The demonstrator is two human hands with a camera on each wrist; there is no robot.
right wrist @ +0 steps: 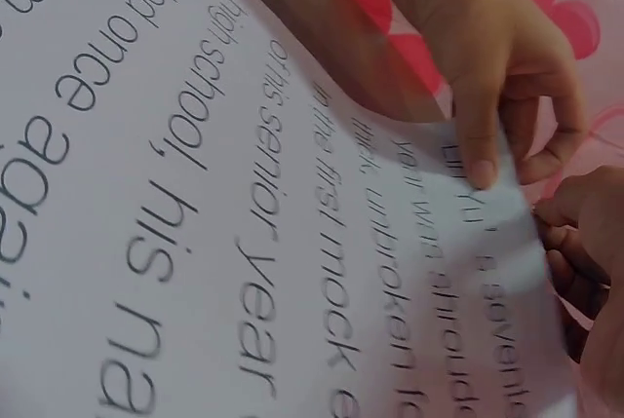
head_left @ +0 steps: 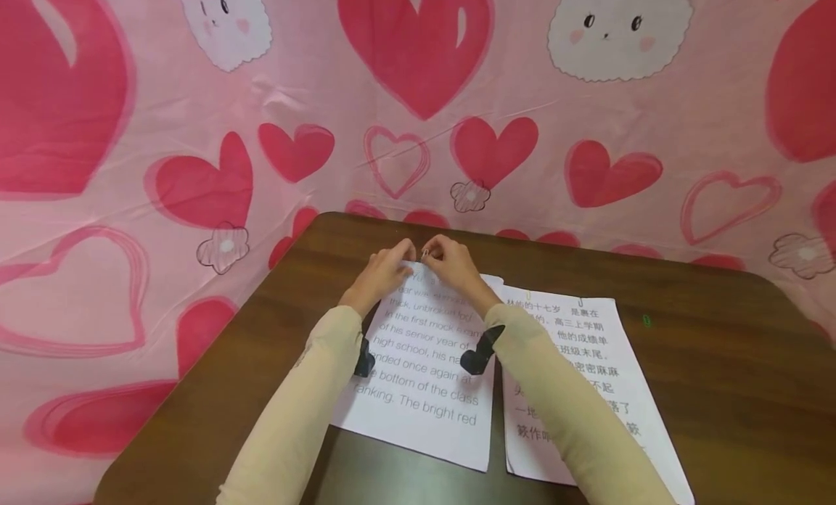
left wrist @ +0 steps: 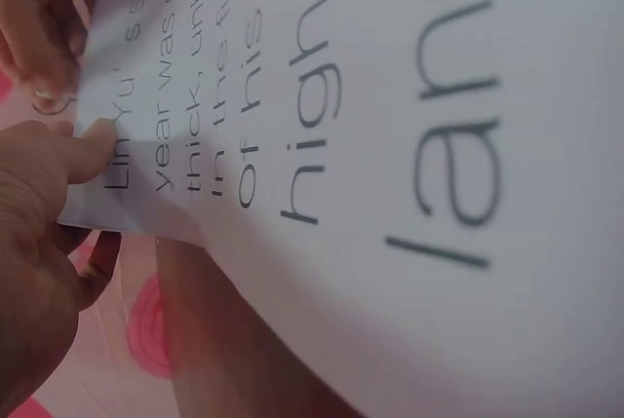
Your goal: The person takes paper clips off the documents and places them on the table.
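A sheet of white paper with large English print (head_left: 424,389) lies before me, its top edge lifted off the table in both wrist views. My left hand (head_left: 385,269) pinches its top left corner, thumb (left wrist: 93,150) on the printed face and fingers behind. Just right of it, my right hand (head_left: 453,262) pinches a small wire paper clip (head_left: 425,254) at the top edge. In the left wrist view the clip's loop (left wrist: 44,106) shows beside the fingertips. The right hand (right wrist: 595,233) is partly cut off in the right wrist view.
To the right lie sheets with Chinese print (head_left: 588,374), with a yellow clip (head_left: 528,295) and a dark clip (head_left: 580,302) on their top edge. A green paper clip (head_left: 646,321) rests on the brown table (head_left: 731,360). A pink heart-patterned cloth (head_left: 516,77) hangs behind.
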